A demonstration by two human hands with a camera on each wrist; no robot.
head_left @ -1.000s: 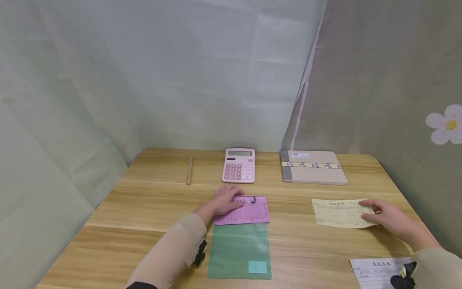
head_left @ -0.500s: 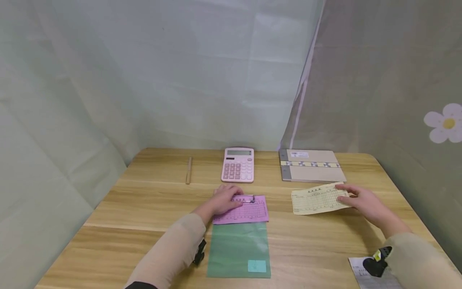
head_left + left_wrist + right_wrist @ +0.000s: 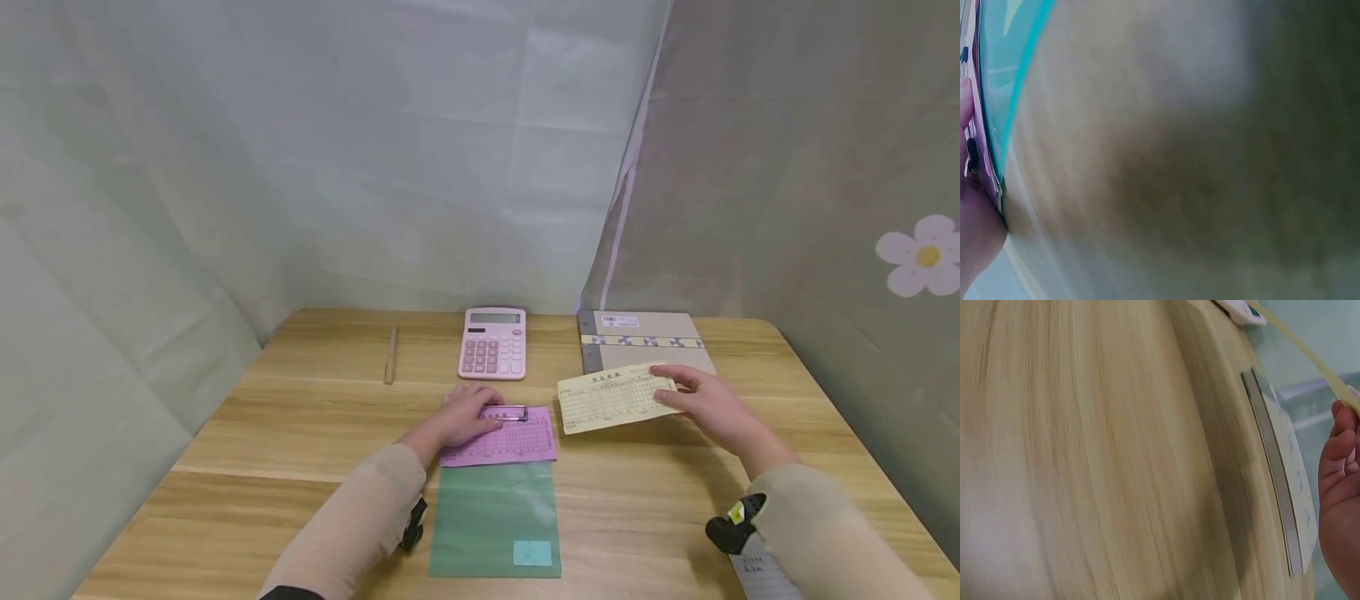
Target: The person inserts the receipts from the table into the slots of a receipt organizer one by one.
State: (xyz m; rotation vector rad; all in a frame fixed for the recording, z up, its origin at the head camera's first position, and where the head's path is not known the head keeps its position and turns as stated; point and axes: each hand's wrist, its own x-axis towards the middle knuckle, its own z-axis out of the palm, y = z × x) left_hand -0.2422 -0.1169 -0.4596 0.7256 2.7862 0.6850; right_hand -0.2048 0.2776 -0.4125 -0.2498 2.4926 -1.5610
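My left hand [image 3: 465, 417] lies over the upper left of a pink printed form [image 3: 528, 443], its thumb and fingers at a metal clip [image 3: 517, 418] on the form's top edge. The form overlaps the upper part of a translucent green plastic sheet [image 3: 491, 521] with a light blue label. Further right, my right hand [image 3: 701, 402] pinches the right end of a yellow printed form [image 3: 611, 402], which is raised and tilted above the table. In the right wrist view that yellow form [image 3: 1310, 356] appears edge-on.
Along the back of the wooden table stand a thin brown stick [image 3: 391, 354], a pink calculator [image 3: 492, 343] and a beige notebook [image 3: 648, 343] with a patterned band. A white printed form [image 3: 757, 571] lies partly under the right sleeve at the front right.
The right hand has carried the yellow form leftward and up, from the right side of the table toward the pink form. My left hand stays in place.
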